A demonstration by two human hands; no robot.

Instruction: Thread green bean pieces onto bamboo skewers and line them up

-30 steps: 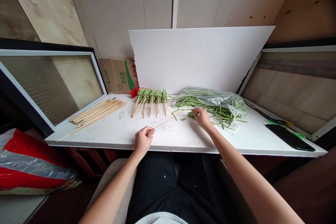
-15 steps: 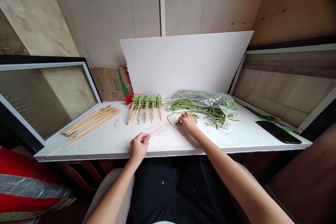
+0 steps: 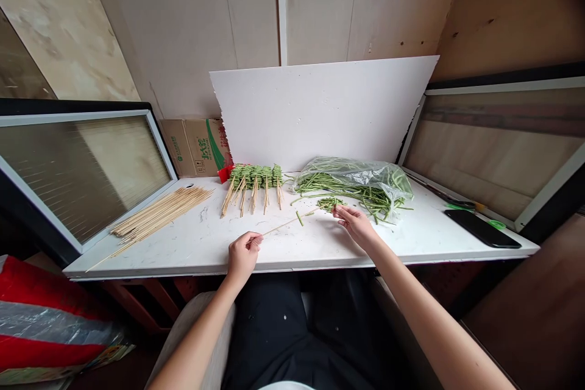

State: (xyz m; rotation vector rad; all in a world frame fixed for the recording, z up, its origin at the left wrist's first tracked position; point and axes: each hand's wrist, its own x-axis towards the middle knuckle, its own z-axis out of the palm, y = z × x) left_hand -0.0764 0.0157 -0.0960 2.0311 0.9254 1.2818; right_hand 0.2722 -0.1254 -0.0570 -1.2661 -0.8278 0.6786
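My left hand [image 3: 244, 254] is closed around one end of a thin bamboo skewer [image 3: 286, 223], which slants up to the right over the table. Just beyond the skewer's far end, the fingers of my right hand [image 3: 355, 225] pinch a small cut piece of green bean, mostly hidden by the fingertips. Behind those fingers lies a small heap of cut bean pieces [image 3: 328, 202]. A single bean piece [image 3: 299, 218] lies apart from it, beside the skewer. Finished skewers of bean pieces [image 3: 256, 175] are stacked at the back, their bare sticks pointing toward me.
A clear plastic bag [image 3: 365, 172] of long green beans [image 3: 315, 181] lies at the back right. Loose bamboo skewers [image 3: 162, 212] are spread at the left. A black phone [image 3: 482, 228] rests near the right end, and a white board [image 3: 324, 113] stands behind the table [image 3: 192, 256].
My right hand has moved right and toward me, from over the bean pieces to beside the heap, uncovering it and the skewer's far part. My left hand has stayed almost still with the skewer.
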